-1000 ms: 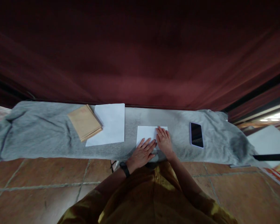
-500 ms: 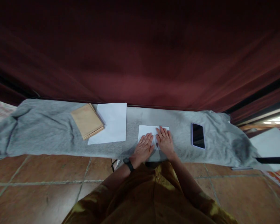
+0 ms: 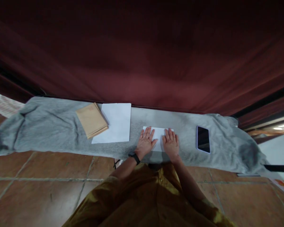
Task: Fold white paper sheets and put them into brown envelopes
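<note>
A small folded white paper [image 3: 159, 135] lies on a grey cloth [image 3: 49, 129] spread over the floor. My left hand [image 3: 145, 142], with a black watch on its wrist, rests flat on the paper's left part, fingers stretched out. My right hand [image 3: 171, 143] presses flat on the paper's right part, fingers slightly spread. A strip of paper shows between the two hands. Neither hand holds anything.
A larger white sheet [image 3: 115, 123] and a stack of tan envelopes [image 3: 91, 119] lie to the left on the cloth. A dark phone [image 3: 203, 139] lies to the right. A dark red curtain [image 3: 142, 53] hangs behind. Terracotta floor tiles [image 3: 38, 186] lie in front.
My hands have slid apart across the folded paper: the left moved up and left, the right moved right. The view has shifted slightly.
</note>
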The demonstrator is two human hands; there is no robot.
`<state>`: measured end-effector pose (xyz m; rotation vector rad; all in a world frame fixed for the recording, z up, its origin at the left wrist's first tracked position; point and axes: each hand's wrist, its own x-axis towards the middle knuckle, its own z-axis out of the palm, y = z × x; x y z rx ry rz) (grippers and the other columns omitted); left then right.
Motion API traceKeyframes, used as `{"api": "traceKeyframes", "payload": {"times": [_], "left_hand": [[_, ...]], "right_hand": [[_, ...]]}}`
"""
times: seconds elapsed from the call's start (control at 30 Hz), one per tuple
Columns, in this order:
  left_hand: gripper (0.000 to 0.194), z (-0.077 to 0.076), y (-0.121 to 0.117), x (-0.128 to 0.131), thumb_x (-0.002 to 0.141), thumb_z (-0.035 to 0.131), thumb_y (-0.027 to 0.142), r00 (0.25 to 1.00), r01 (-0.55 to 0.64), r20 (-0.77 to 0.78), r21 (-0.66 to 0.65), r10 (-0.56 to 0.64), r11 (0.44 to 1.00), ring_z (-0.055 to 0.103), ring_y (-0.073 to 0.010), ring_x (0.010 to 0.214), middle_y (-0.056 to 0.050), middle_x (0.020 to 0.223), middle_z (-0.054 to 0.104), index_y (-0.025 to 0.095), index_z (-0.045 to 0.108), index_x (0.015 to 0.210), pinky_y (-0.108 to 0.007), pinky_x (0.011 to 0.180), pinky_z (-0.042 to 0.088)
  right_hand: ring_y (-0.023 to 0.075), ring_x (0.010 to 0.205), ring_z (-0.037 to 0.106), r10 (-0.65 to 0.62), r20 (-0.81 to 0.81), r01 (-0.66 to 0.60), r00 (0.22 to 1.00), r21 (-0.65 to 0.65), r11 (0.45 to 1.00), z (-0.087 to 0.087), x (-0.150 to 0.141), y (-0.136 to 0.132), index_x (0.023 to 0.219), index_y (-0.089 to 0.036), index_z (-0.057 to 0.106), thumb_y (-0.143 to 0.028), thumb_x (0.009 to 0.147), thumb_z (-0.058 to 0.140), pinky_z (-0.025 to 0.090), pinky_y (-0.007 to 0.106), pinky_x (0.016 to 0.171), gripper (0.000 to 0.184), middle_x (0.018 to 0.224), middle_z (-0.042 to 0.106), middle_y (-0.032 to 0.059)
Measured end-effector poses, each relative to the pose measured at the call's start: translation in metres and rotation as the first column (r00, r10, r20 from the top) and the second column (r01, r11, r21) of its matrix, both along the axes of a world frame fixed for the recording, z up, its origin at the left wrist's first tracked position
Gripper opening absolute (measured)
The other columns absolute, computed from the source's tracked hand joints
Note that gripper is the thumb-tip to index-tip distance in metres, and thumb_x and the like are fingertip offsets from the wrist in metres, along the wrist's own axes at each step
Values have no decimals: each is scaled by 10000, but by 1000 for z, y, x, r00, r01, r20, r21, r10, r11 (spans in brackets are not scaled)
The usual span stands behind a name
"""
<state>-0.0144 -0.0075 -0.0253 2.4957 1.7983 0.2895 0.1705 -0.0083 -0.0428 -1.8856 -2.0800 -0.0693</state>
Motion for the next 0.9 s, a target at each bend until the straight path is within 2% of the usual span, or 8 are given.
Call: {"api": "traceKeyframes", "payload": {"times": [0.13, 0.33, 0.63, 0.9], "left_hand": [[675, 2, -3, 0, 1024, 380, 528, 1000, -2, 2, -2, 2, 1000, 237, -305, 1545, -163, 1658, 271, 151, 322, 1581, -521, 1259, 184], [691, 2, -4, 5, 1022, 390, 523, 1000, -5, -13, -6, 5, 1000, 237, -319, 1543, -179, 1657, 266, 133, 307, 1586, -536, 1261, 155], [698, 4, -4, 8, 1033, 352, 511, 999, -5, -40, -35, 3, 999, 208, -333, 1548, -213, 1654, 248, 87, 288, 1584, -542, 1253, 183], [667, 7, -5, 11, 1041, 336, 468, 998, 6, -54, -44, -8, 999, 209, -333, 1547, -219, 1648, 257, 55, 318, 1563, -545, 1255, 190]], "right_hand": [[349, 1454, 372, -26, 4, 26, 1000, -19, 999, 7, -10, 4, 1528, -99, 432, -350, 1067, 292, 261, 571, 1173, 544, 1588, 411, 197], [315, 1469, 350, 108, 31, -106, 994, -63, 992, 8, -17, 9, 1547, -151, 413, -300, 1058, 271, 242, 560, 1189, 530, 1600, 410, 151], [319, 1448, 376, 40, 45, -40, 998, 5, 999, -7, 8, 1, 1563, -146, 378, -391, 1074, 266, 285, 540, 1161, 559, 1597, 406, 175], [326, 1436, 391, 27, 61, -29, 998, 32, 999, -9, 10, 0, 1564, -137, 372, -408, 1077, 269, 295, 549, 1156, 567, 1579, 426, 193]]}}
